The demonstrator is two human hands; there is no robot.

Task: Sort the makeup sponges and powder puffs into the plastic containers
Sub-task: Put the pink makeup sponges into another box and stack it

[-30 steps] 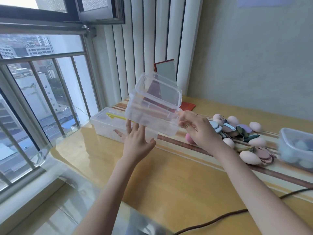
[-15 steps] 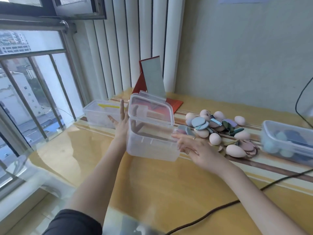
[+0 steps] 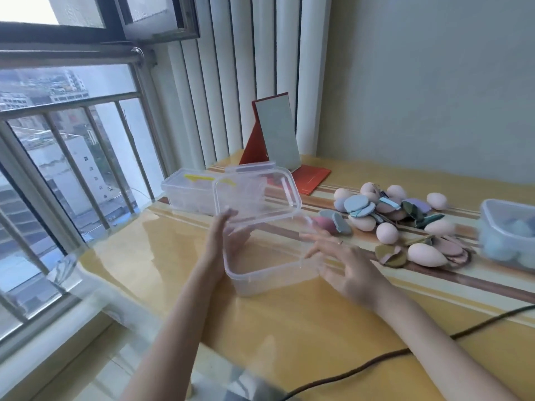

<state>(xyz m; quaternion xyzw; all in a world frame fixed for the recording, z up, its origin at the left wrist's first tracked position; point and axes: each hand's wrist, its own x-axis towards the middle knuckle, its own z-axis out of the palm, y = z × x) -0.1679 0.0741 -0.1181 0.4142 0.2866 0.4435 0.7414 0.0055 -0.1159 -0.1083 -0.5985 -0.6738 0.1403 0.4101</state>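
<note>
Left hand (image 3: 223, 238) seemingly grasps lid (image 3: 257, 195) above container (image 3: 269, 273); right hand (image 3: 347, 264) released.

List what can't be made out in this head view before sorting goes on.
- Right container: cut off by the frame's right edge; its bluish contents are blurred behind the plastic wall.
- Far container by the window: contents unclear, partly hidden behind the raised lid.
- Left hand: its grip is hidden behind the near container.
- Right hand: fingers motion-blurred.
- Pile of sponges and puffs: lower pieces hidden by overlap.
</note>
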